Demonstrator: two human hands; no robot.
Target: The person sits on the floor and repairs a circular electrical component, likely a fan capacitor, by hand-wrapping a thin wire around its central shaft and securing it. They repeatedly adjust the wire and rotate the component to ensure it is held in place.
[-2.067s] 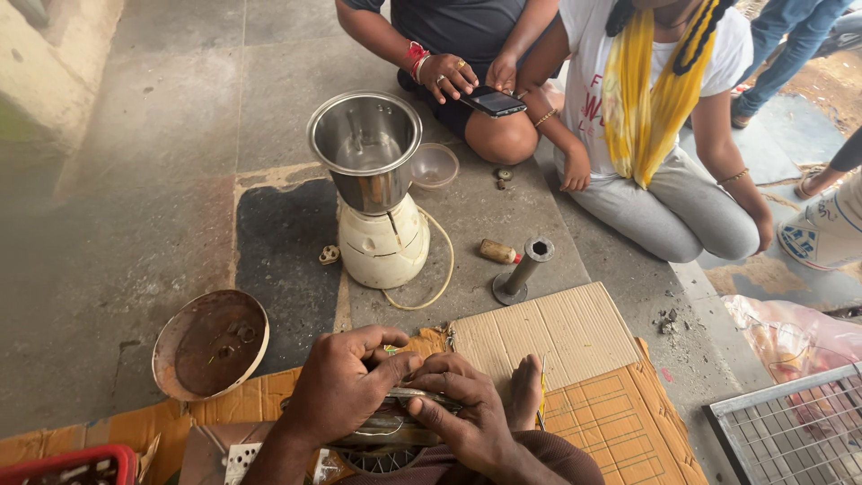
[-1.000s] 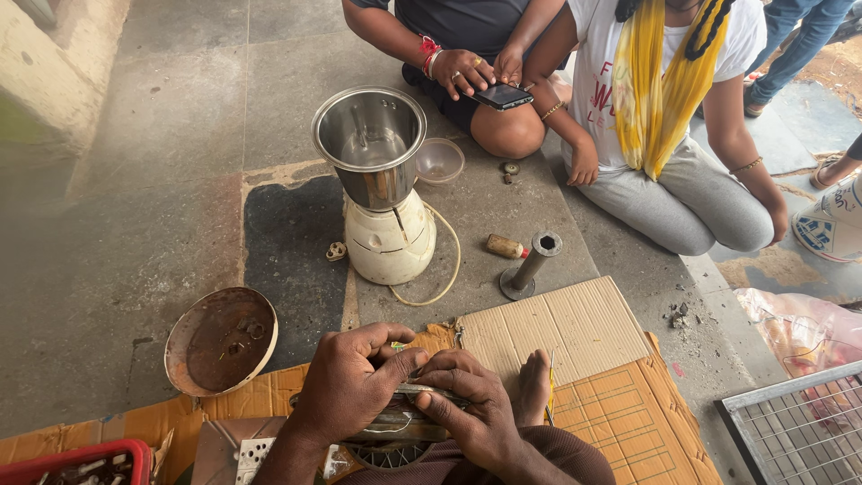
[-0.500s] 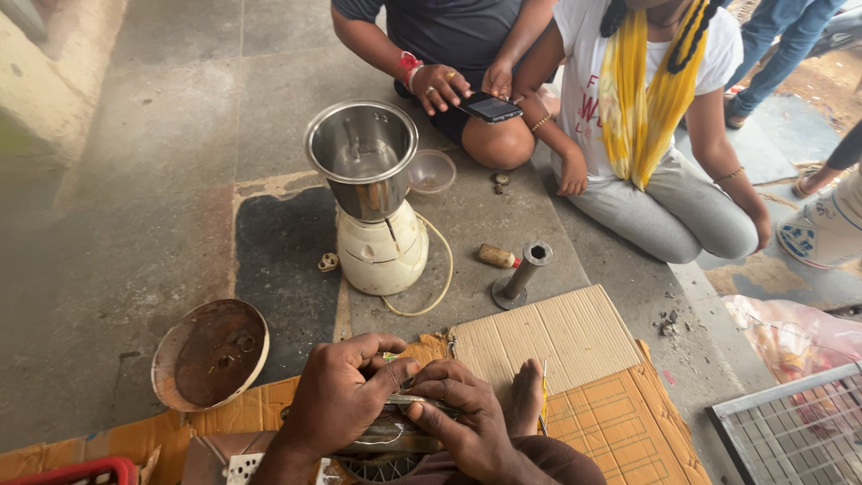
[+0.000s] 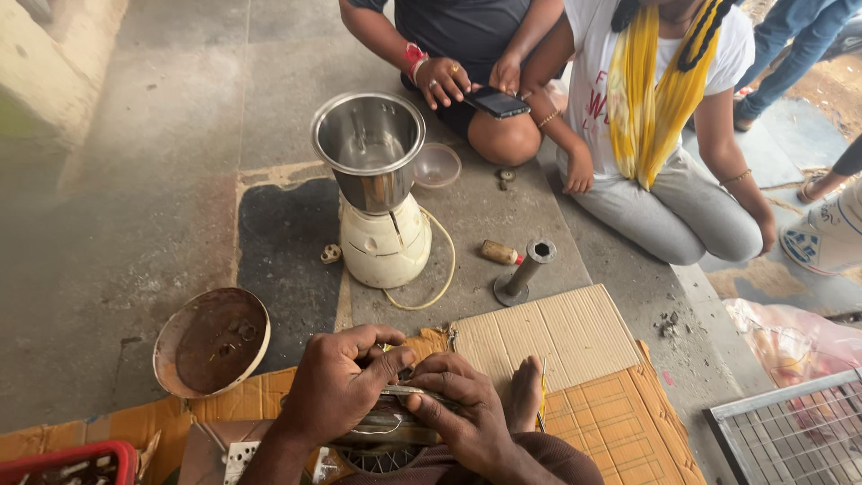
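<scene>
Near the bottom edge, the left hand (image 4: 337, 391) and right hand (image 4: 462, 413) both pinched a round metal part (image 4: 386, 431), braced low over cardboard (image 4: 557, 337) for steadiness. Farther off on the floor stood a mixer grinder (image 4: 377, 202), with a rusty bowl (image 4: 211, 341) to its left.

Left hand (image 4: 337, 386) and right hand (image 4: 462, 409) close together, fingers curled, thumbs meeting, both in tight grip.

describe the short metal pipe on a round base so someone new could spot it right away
Start at the cream mixer base carrying a steel jar on the concrete floor. Look to its right, past the small brown bottle, just above the cardboard sheet. The metal pipe stand leans there: a grey hollow tube on a flat round foot, unlike the lying bottle.
</scene>
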